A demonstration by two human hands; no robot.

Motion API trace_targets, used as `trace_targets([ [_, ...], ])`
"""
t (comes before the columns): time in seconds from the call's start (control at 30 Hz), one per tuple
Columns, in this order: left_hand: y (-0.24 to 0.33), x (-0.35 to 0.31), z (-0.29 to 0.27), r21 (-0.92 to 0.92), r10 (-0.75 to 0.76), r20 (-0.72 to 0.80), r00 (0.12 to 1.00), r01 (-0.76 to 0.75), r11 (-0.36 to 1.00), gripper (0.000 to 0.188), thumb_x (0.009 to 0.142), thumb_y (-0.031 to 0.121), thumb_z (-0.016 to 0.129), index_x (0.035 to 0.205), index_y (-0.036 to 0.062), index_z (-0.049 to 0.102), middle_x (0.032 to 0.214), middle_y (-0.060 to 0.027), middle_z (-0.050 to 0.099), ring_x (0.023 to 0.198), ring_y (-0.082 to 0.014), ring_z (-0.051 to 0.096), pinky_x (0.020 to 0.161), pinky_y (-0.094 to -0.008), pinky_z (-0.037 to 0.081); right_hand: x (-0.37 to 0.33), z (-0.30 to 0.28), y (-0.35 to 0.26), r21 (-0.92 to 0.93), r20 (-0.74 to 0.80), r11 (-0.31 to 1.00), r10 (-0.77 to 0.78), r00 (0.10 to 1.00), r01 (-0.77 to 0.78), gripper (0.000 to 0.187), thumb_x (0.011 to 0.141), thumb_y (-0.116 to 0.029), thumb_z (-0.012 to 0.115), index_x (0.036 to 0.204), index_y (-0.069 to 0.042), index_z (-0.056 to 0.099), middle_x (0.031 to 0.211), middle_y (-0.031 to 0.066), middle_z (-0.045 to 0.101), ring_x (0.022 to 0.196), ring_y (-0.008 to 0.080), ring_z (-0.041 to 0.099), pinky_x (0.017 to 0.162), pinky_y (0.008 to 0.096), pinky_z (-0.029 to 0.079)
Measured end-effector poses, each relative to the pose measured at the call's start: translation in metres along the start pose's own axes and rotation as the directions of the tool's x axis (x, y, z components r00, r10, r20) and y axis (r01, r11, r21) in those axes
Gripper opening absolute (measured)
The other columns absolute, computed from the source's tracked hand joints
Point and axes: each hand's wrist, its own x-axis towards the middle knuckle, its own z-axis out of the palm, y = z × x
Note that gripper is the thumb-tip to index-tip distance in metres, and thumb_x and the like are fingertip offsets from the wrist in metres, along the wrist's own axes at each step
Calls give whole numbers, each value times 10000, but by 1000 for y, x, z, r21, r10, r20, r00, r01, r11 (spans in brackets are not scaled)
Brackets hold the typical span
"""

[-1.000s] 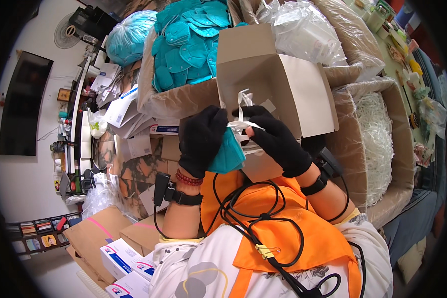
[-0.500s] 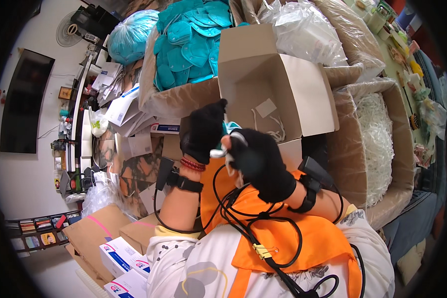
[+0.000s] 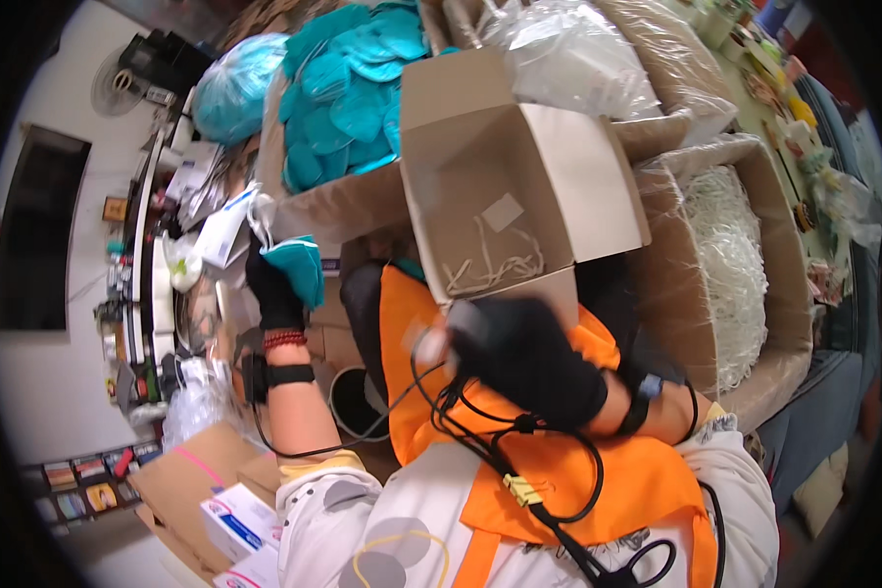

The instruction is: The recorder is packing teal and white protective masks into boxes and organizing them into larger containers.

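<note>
My left hand (image 3: 274,289), in a black fingerless glove, is out to the left and closed on a folded teal face mask (image 3: 302,267). White cord (image 3: 262,211) loops up beyond its fingers. Over my lap, beside the near edge of the open cardboard box (image 3: 451,157), is my right hand (image 3: 524,353), gloved in black too. Motion smears its fingers; a whitish patch shows at their tips, too blurred to name. Inside the box lie several white cords (image 3: 500,267) and a small white card (image 3: 503,212).
Teal mask pieces (image 3: 343,108) fill a lined carton at the far left. Another carton at the right holds white cords (image 3: 723,284). A plastic bag (image 3: 568,59) sits at the back. A round bin (image 3: 356,397) stands beside my left forearm. Black cables (image 3: 461,402) cross my orange apron (image 3: 559,470).
My hands were together in front of the box with the teal mask; now they are apart. My left hand has carried the mask left, and more cords show in the box.
</note>
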Motion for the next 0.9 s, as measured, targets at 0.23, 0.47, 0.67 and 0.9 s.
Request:
trace_targets([
  [0.23, -37, -15, 14, -17, -19, 535, 844, 34, 999, 273, 1034, 336, 543, 829, 158, 574, 665, 39, 459, 576, -85, 444, 516, -273, 346, 34, 13, 25, 159, -223, 987, 36, 974, -1, 280, 978, -287, 645, 873, -27, 666, 669, 29, 615, 622, 76, 583, 575, 271, 453],
  [0.47, -84, -79, 109, 160, 57, 106, 993, -74, 984, 311, 1032, 387, 536, 964, 102, 638, 658, 25, 553, 515, -85, 518, 464, -237, 434, 33, 43, 34, -67, 2, 996, -64, 998, 64, 589, 699, -411, 885, 1067, -50, 600, 922, 131, 584, 820, 311, 597, 703, 381, 483],
  [0.67, -94, -71, 110, 87, 124, 261, 957, -151, 985, 277, 1044, 282, 492, 868, 78, 558, 775, -37, 575, 674, -146, 559, 643, -297, 470, 35, 23, 22, 402, 78, 910, 75, 994, -100, 562, 751, -290, 868, 1171, -46, 585, 962, 95, 609, 870, 183, 605, 767, 334, 501],
  [0.9, -94, -52, 85, 695, 246, 699, 672, -719, -13, 354, 902, 51, 613, 1246, -23, 567, 1167, -186, 639, 1049, -327, 650, 905, -367, 514, 59, 23, 49, -12, -293, 981, -190, 937, 195, 375, 853, -116, 750, 1182, -40, 589, 998, 135, 682, 908, 266, 686, 801, 349, 522],
])
